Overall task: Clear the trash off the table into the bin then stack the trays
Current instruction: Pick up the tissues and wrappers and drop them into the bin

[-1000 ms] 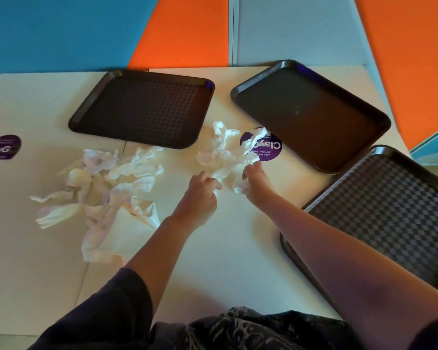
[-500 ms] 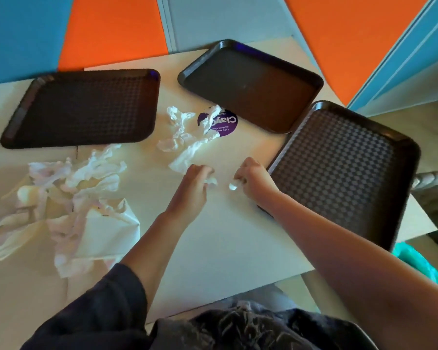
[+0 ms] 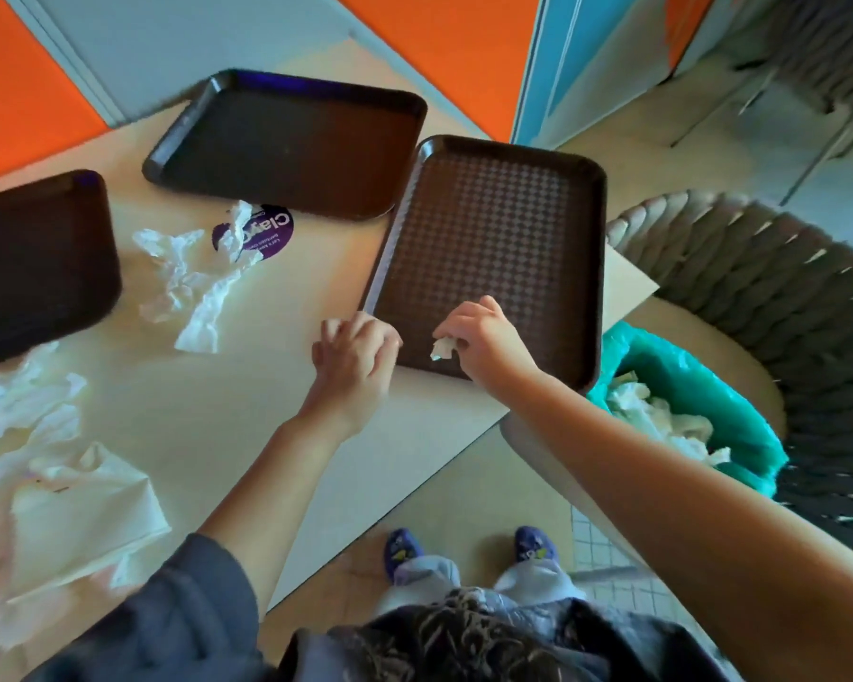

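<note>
A small crumpled scrap of white paper (image 3: 443, 348) is pinched in the curled fingers of the right hand (image 3: 483, 343), which hangs over the near end of the dark brown checkered plastic tray (image 3: 493, 228) at the table's right corner. Just left of it, the left hand (image 3: 353, 359) has its fingers curled in at that tray's near left corner; whether anything is held inside them cannot be told. A second dark brown tray (image 3: 291, 140) lies farther back, its edge close beside the checkered one, and a third dark brown tray (image 3: 35, 258) sits at the left edge of the view. On the pale beige table (image 3: 247, 411), between the trays, a loose twist of white crumpled tissue (image 3: 193, 287) partly covers a round purple sticker (image 3: 267, 233). A larger heap of white crumpled napkins (image 3: 45, 460) spreads over the near left of the table. Off the table's right corner stands a bin lined with a teal plastic bag (image 3: 685, 381), white paper already inside, set beside a grey woven chair (image 3: 784, 297). Below, the person's dark sleeve (image 3: 183, 612) and blue shoes (image 3: 402, 546) show against the floor.
</note>
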The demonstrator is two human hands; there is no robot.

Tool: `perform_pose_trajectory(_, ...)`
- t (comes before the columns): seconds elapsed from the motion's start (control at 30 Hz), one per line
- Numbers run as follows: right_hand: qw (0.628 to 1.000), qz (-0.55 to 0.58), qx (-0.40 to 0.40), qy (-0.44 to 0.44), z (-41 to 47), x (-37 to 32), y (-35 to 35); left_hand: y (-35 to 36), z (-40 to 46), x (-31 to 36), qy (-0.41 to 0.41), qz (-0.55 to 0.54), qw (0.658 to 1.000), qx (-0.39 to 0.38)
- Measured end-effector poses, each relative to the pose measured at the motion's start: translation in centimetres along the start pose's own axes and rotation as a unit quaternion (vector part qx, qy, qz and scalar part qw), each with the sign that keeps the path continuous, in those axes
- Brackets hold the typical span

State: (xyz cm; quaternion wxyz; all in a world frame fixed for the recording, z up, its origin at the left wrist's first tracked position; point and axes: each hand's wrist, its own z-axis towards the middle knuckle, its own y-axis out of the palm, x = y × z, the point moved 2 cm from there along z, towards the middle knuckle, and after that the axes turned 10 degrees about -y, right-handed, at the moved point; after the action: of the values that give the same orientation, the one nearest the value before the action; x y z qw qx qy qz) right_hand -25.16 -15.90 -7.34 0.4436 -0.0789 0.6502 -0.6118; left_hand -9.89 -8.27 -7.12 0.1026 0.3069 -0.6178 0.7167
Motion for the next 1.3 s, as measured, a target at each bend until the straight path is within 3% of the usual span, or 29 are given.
perform_pose_trajectory(0.07,1.0,0.001,0.022,0.004,-1.1,1.4,-1.1,1.2,0.4,2.0,0.055,-0.03,0.998,0.013)
perform_pose_trajectory(0.2,0.995,0.013,0.091,0.024,-4.0,4.9,-3.7,3.5,1.0,7.8,0.08,-0.103,0.991,0.008)
perform_pose_trajectory(0.37,0.99,0.04,0.122,0.05,-9.1,10.8,-6.8,8.3,0.6,14.0,0.137,-0.088,0.987,0.0)
perform_pose_trajectory(0.6,0.986,0.035,0.097,0.131,-17.9,19.2,-8.7,16.5,-1.3,21.4,0.176,-0.028,0.982,-0.063)
perform_pose_trajectory(0.8,0.984,0.04,0.071,0.156,-23.0,24.2,-7.5,23.1,-2.4,23.2,0.23,0.011,0.968,-0.098)
perform_pose_trajectory(0.97,0.984,-0.007,0.022,0.175,-25.5,25.7,-6.0,27.9,-3.2,22.4,0.168,0.002,0.97,-0.175)
perform_pose_trajectory(1.17,0.971,-0.035,-0.138,0.193,-26.2,26.2,-2.7,31.3,-3.4,21.0,0.004,0.055,0.949,-0.31)
perform_pose_trajectory(1.3,0.955,0.027,-0.217,0.199,-25.9,26.3,-1.3,31.8,-3.7,20.6,0.014,0.153,0.914,-0.375)
